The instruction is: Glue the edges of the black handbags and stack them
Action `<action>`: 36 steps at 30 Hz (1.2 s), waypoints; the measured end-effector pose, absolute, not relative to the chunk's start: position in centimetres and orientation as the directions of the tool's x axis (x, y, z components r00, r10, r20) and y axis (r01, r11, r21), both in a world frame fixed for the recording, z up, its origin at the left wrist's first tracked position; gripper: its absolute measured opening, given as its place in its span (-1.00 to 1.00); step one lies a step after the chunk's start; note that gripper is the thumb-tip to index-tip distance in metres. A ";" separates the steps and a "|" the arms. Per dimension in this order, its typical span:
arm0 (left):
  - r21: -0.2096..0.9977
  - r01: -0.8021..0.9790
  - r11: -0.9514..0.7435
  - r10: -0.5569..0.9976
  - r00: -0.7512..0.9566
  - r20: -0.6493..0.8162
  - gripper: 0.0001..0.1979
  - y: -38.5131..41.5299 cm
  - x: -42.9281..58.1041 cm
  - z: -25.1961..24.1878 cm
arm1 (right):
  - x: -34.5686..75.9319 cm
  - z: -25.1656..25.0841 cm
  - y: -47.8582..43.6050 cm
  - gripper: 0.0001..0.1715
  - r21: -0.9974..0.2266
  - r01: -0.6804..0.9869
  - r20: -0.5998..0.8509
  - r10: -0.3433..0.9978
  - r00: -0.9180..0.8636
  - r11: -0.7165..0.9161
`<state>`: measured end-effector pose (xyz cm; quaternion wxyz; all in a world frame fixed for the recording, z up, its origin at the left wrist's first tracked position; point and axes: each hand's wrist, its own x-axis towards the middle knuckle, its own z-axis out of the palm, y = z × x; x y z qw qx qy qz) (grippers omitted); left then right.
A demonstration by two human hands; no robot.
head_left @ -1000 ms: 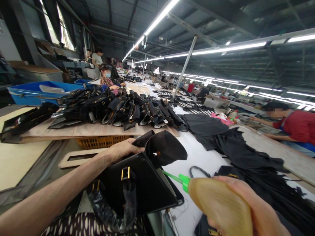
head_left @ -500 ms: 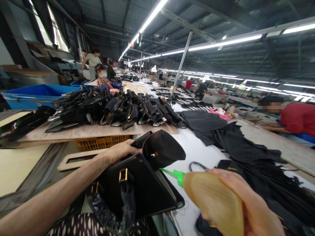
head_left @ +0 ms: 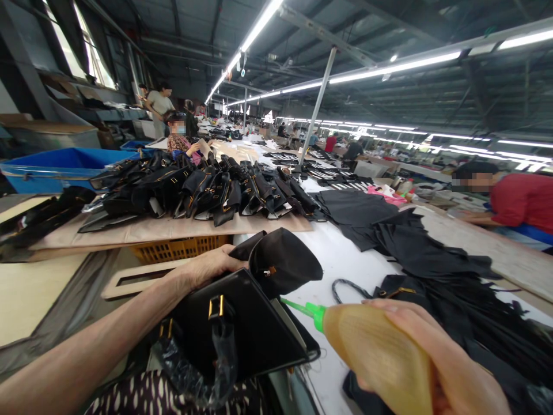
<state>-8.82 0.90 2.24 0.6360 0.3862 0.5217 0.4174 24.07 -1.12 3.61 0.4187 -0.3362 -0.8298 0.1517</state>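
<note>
A black bag (head_left: 242, 334) with gold buckles and a plastic-wrapped handle (head_left: 224, 357) rests at the lower middle, over a patterned garment. My left hand (head_left: 216, 266) grips its upper edge, beside a folded-back black flap (head_left: 287, 262); part of the fingers is hidden behind the bag. In my right hand (head_left: 436, 346) is an amber squeeze bottle (head_left: 375, 351) with a green nozzle (head_left: 317, 315). The nozzle's thin tip points left, at the opening along the bag's right edge, close under the flap.
Black bag pieces (head_left: 207, 190) lie heaped on a board behind, above an orange crate (head_left: 181, 249). Black sheets (head_left: 358, 216) cover the right side of the white table. A blue bin (head_left: 52, 167) stands left. A person in red (head_left: 525, 199) is at the right.
The view has shifted slightly. My right hand and the bottle sit a little further right and lower; the nozzle tip stays at the bag's opening. My left hand keeps its hold.
</note>
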 end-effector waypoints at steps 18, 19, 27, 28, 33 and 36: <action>0.924 -0.132 0.358 0.923 0.200 -0.329 -0.78 1.4 -9.4 0.2 | 24.3 4.8 -0.8 -0.29 -0.269 0.479 0.550 0.541 -0.636 0.836; 0.924 -0.134 0.359 0.922 0.204 -0.329 -0.77 1.4 -9.4 0.2 | 24.5 4.7 -0.8 -0.31 -0.265 0.486 0.540 0.546 -0.640 0.833; 0.899 -0.142 0.413 0.906 0.167 -0.390 -0.83 1.2 -8.4 1.3 | 24.3 4.3 -1.3 -0.34 -0.277 0.505 0.526 0.569 -0.632 0.817; 0.895 -0.145 0.422 0.902 0.164 -0.399 -0.82 1.2 -8.2 1.5 | 24.1 4.5 -1.3 -0.33 -0.270 0.501 0.537 0.560 -0.631 0.822; 0.889 -0.154 0.432 0.899 0.153 -0.410 -0.83 1.0 -8.1 1.6 | 23.3 5.2 -1.1 -0.35 -0.248 0.495 0.546 0.543 -0.638 0.832; 0.897 -0.141 0.420 0.904 0.150 -0.399 -0.89 1.0 -8.4 1.2 | 23.7 5.0 -1.0 -0.38 -0.258 0.510 0.526 0.562 -0.638 0.820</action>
